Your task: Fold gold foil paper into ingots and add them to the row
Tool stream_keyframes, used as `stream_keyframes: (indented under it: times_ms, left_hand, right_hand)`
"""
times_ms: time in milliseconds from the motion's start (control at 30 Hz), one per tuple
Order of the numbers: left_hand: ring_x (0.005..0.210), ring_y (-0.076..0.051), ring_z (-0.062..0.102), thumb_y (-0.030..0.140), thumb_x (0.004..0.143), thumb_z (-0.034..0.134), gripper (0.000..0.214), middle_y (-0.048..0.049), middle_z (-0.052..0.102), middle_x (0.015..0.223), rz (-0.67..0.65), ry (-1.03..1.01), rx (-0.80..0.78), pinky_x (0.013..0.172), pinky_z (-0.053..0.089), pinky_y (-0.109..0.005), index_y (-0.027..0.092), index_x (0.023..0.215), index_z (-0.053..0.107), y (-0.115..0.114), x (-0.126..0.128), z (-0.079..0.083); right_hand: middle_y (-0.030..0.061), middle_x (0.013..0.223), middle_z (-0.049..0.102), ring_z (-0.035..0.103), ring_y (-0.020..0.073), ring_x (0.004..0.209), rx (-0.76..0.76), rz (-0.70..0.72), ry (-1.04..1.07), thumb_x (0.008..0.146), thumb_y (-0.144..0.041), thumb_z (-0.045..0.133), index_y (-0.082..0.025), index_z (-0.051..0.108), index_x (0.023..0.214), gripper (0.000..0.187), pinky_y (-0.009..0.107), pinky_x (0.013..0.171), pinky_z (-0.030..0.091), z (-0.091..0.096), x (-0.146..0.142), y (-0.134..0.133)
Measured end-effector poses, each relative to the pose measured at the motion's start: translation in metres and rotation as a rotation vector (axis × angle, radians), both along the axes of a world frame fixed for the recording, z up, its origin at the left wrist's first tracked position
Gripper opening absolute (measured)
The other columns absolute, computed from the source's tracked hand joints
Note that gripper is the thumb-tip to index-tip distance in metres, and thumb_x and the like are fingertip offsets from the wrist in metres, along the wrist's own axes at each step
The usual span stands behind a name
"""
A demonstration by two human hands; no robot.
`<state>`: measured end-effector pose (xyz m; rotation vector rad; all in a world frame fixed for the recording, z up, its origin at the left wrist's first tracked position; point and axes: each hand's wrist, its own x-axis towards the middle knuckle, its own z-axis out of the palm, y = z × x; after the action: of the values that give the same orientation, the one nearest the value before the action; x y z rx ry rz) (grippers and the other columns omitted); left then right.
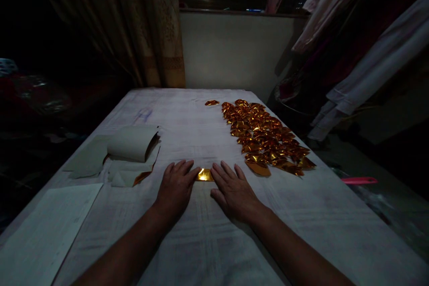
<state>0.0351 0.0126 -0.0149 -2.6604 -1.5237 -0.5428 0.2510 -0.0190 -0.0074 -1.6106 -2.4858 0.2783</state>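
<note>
My left hand and my right hand lie palm down side by side on a white cloth-covered table. Between their fingertips sits a small gold foil piece, and both hands press on its edges with fingers stretched flat. Most of the piece is hidden under the fingers. To the right and further away lies a spread of several folded gold foil pieces.
A stack of grey-backed foil sheets, the top one curled, lies to the left. A large pale sheet covers the near left corner. A curtain hangs behind; clothes hang at the right. A pink object lies beyond the right edge.
</note>
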Motion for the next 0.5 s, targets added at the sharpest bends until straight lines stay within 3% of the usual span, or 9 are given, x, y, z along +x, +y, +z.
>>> stream_keyframes:
  times_ms: [67,233,500]
  left_hand:
    - [0.133,-0.033,0.052,0.013,0.093,0.049,0.042,-0.0119,0.062,0.140,-0.030,0.001,0.028,0.113,0.032,-0.059,0.023,0.131,0.064,-0.002,0.000,0.002]
    - [0.143,-0.030,0.041,0.032,0.099,0.048,0.049,-0.0078,0.054,0.150,-0.289,0.057,-0.025,0.122,0.017,-0.057,0.023,0.147,0.048,-0.006,0.005,0.002]
    - [0.146,-0.029,0.038,0.045,0.101,0.044,0.056,-0.0080,0.049,0.154,-0.242,0.122,-0.084,0.122,0.015,-0.055,0.023,0.152,0.041,-0.007,-0.006,0.000]
  right_hand:
    - [0.0113,0.161,0.035,0.024,0.0325,0.151,-0.006,-0.016,-0.009,0.102,-0.045,0.044,-0.018,0.041,0.153,0.058,0.061,0.121,0.016,0.000,0.001,-0.001]
    - [0.0116,0.161,0.033,0.023,0.0330,0.151,0.000,-0.024,-0.017,0.102,-0.049,0.044,-0.020,0.038,0.155,0.061,0.061,0.121,0.017,-0.002,0.000,-0.001]
    - [0.0109,0.163,0.029,0.021,0.0341,0.152,-0.018,-0.036,-0.019,0.101,-0.053,0.043,-0.020,0.038,0.155,0.063,0.062,0.120,0.017,-0.001,0.000,-0.001]
